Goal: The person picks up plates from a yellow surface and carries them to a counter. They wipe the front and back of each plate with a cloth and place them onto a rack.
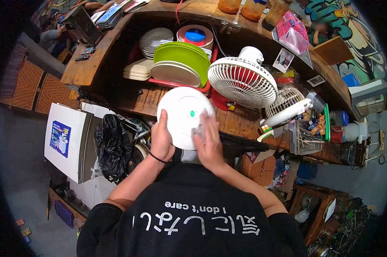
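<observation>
A round white plate (180,124) with a small green mark on the face toward me is tilted up in front of my chest. My left hand (161,139) grips its lower left edge, thumb on the near face. Against the right part of the plate lies my right hand (209,139), its fingers blurred by motion. Something small and greyish (197,130) shows under those fingers, too blurred to name. Just behind the plate stands a red dish rack (159,82) holding large green plates (180,55), a white oval plate (174,73) and stacked white dishes (138,69).
A white fan (242,81) stands right of the rack on the wooden counter (135,100). Further right is a clear plastic bin (305,143) of utensils. At left are a white cabinet (67,141) and a black plastic bag (112,147). Other people sit beyond the counter.
</observation>
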Demonstrator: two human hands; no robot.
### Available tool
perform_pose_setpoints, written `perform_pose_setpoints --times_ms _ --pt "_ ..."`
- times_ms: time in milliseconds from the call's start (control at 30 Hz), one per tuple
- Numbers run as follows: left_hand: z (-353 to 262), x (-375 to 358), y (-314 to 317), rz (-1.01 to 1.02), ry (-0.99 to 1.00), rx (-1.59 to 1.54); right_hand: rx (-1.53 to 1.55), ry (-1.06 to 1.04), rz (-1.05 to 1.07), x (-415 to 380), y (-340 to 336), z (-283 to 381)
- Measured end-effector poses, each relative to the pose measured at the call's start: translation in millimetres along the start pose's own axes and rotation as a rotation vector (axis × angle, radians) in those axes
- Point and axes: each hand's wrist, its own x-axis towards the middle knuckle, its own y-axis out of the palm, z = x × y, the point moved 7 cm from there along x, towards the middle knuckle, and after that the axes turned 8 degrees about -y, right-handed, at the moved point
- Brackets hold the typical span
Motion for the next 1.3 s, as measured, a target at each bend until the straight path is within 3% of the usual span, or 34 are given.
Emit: perform_pose_setpoints --times_ms 133,167,233,267,400,467,500,567,600,633,700,767,833,867,900,967,1100,1167,1300 --pt "-2.7 13.2 -17.9 0.010 -0.043 -0.109 -0.078 -0.305 0.314 4.0 6.3 37.0" --pt "-1.9 14.4 -18.6 0.025 -0.086 -0.150 -0.078 -0.306 0.313 7.3 4.6 30.0" --pt "-1.6 13.6 -17.9 0.034 -0.141 -0.150 -0.060 -0.571 0.348 9.7 3.3 33.8" --pt "-2.4 12.2 -21.1 -0.048 -0.127 -0.130 0.131 -0.468 0.323 14.9 -2.8 25.7" --pt "-20.9 4.4 -42.6 -0.186 0.010 -0.109 -0.024 -0.425 0.119 21.7 3.7 -25.9" --pt "-29.9 0.4 -63.0 -0.235 0.016 -0.101 0.040 0.200 0.169 18.0 23.6 -91.4" --pt "-32.5 -1.1 -73.6 -0.278 0.007 -0.125 0.044 0.197 0.172 25.6 24.1 -87.0" --pt "-37.3 -6.3 -87.7 -0.297 0.002 -0.108 0.269 0.604 0.279 25.7 37.9 -98.7" --pt "-38.7 -7.7 -95.7 -0.311 0.026 -0.097 0.263 0.429 0.146 29.4 54.6 -118.6" --pt "-39.9 -9.0 -100.7 -0.323 0.048 -0.086 0.265 0.431 0.149 32.4 73.8 -134.2" --pt "-42.5 -10.9 -101.7 -0.329 0.051 -0.105 0.535 0.628 -0.212 41.1 82.0 -152.4" --pt "-45.0 -9.5 -97.5 -0.297 0.064 -0.138 0.639 0.728 -0.230 41.5 81.2 -143.9" --pt "-48.5 -9.6 -86.4 -0.290 0.086 -0.148 -0.018 0.573 -0.345 31.1 52.2 -119.8" --pt "-50.2 -9.4 -79.7 -0.280 0.099 -0.151 0.143 0.423 -0.339 26.7 45.2 -101.3" --pt "-51.5 -8.5 -75.3 -0.282 0.103 -0.161 0.140 0.416 -0.331 25.3 26.5 -79.9" --pt "-54.1 -3.4 -60.9 -0.208 0.082 -0.164 0.232 -0.093 0.037 41.4 18.3 -14.2" --pt "-68.7 14.3 -29.1 -0.074 0.067 -0.142 0.021 -0.245 0.047 67.6 11.2 3.8" --pt "-80.8 31.2 -20.7 -0.037 0.111 -0.085 -0.145 -0.297 -0.114 88.8 4.4 -1.9" --pt "-101.0 67.0 -8.8 0.034 0.118 -0.048 -0.255 -0.227 -0.162 120.1 -0.3 -2.8"
